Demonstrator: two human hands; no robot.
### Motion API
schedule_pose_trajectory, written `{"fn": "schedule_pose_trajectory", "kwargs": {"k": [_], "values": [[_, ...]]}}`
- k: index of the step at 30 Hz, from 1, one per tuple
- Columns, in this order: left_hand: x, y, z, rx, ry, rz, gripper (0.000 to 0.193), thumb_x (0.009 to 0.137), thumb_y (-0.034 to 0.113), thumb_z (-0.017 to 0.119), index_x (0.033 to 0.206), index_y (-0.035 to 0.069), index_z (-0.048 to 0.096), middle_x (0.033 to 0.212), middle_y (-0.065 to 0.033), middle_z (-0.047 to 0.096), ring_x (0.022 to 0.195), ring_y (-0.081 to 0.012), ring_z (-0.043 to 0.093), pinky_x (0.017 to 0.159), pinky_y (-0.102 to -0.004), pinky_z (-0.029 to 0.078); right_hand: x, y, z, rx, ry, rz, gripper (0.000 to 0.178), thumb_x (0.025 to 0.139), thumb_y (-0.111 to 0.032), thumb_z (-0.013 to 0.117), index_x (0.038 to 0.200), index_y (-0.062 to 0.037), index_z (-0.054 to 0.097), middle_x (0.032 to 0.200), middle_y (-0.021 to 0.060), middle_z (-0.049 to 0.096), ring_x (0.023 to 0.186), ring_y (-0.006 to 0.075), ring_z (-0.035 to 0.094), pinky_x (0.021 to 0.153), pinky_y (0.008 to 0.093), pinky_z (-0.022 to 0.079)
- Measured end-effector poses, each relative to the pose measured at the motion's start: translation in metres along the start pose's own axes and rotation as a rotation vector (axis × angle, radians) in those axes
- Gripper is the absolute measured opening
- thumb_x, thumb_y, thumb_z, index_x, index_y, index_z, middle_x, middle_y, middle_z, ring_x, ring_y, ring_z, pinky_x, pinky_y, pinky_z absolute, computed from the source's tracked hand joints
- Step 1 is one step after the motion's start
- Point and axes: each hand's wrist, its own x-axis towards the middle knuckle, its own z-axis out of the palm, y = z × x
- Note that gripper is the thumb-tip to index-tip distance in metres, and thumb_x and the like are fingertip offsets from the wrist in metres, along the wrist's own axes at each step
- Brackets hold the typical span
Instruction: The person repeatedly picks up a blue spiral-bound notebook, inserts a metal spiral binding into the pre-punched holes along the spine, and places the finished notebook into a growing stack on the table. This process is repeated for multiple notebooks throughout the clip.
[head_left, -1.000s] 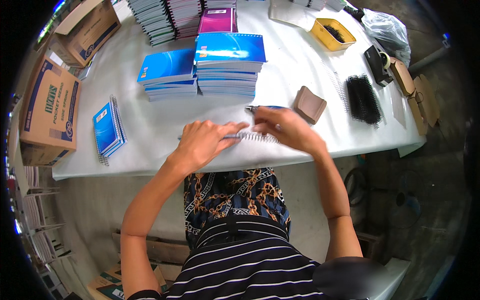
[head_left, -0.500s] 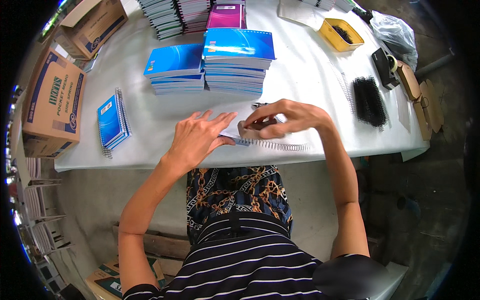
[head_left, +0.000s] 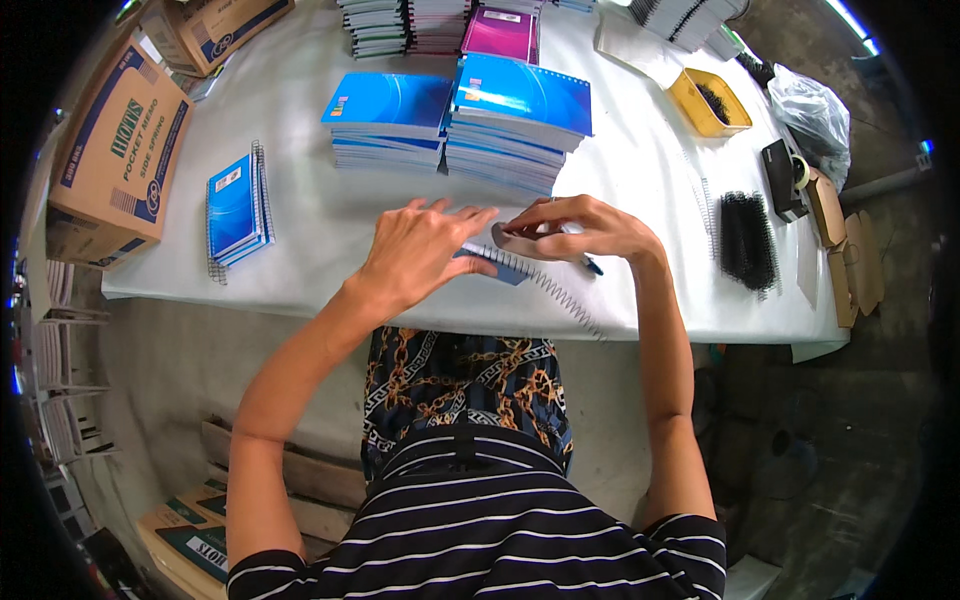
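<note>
Notebook [head_left: 508, 270] is at the near edge of the tabletop [head_left: 300, 275], grip of the left hand [head_left: 425, 245] clamped on it. Right hand [head_left: 590, 230] has its grip pinching a brown block [head_left: 508, 238], wire coil [head_left: 557, 291] kinda trailing off edgeward.

White-covered table [head_left: 300, 255], dark grey floor [head_left: 850, 450], brown wooden planks [head_left: 290, 469], bright light strip [head_left: 848, 20] at upper right
</note>
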Motion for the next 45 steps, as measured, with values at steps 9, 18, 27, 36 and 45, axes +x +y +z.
{"fn": "schedule_pose_trajectory", "kwargs": {"k": [9,18,27,36,45], "values": [[-0.004,-0.016,0.011,-0.265,0.228,-0.010,0.085,0.066,0.039,0.081,0.143,0.028,0.046,0.142,-0.0052,0.052,0.127,-0.0276,0.053,0.092,-0.0408,0.055,0.008,-0.009,-0.008,0.102,-0.037,-0.026,0.067,0.077,-0.061,0.061,0.117,-0.0070,0.071,0.111,0.0171,0.069,0.103,0.0315,0.064,0.091,0.0440,0.049],[-0.011,-0.019,0.049,-0.866,0.443,-0.131,0.100,0.062,0.021,0.088,0.148,0.017,0.038,0.137,-0.0105,0.056,0.123,-0.0247,0.057,0.089,-0.0380,0.055,0.012,0.000,0.001,0.061,-0.013,0.022,0.060,0.081,-0.053,0.062,0.116,-0.0050,0.071,0.108,0.0188,0.070,0.099,0.0307,0.066,0.090,0.0402,0.051],[0.006,-0.015,0.060,-1.031,0.391,-0.164,0.091,0.067,0.014,0.084,0.147,0.019,0.041,0.123,-0.0120,0.066,0.117,-0.0216,0.061,0.091,-0.0366,0.053,0.000,0.008,-0.013,0.155,0.025,-0.071,0.065,0.081,-0.055,0.059,0.117,-0.0030,0.069,0.109,0.0172,0.069,0.100,0.0291,0.065,0.088,0.0399,0.050],[0.010,-0.013,0.068,-1.226,0.313,-0.149,0.089,0.072,0.014,0.081,0.149,0.012,0.037,0.132,-0.0133,0.060,0.116,-0.0121,0.055,0.090,-0.0264,0.048,0.001,0.004,-0.016,-0.041,0.019,-0.028,0.065,0.078,-0.056,0.062,0.116,-0.0035,0.070,0.113,0.0163,0.068,0.098,0.0302,0.066,0.088,0.0428,0.051],[0.015,-0.011,0.066,-1.268,0.240,-0.139,0.086,0.078,0.000,0.075,0.151,0.011,0.031,0.136,-0.0164,0.056,0.123,-0.0150,0.052,0.092,-0.0254,0.051,0.001,0.000,-0.019,0.091,0.064,-0.014,0.067,0.079,-0.053,0.063,0.116,0.0016,0.069,0.109,0.0188,0.069,0.097,0.0318,0.066,0.084,0.0415,0.052]]}}
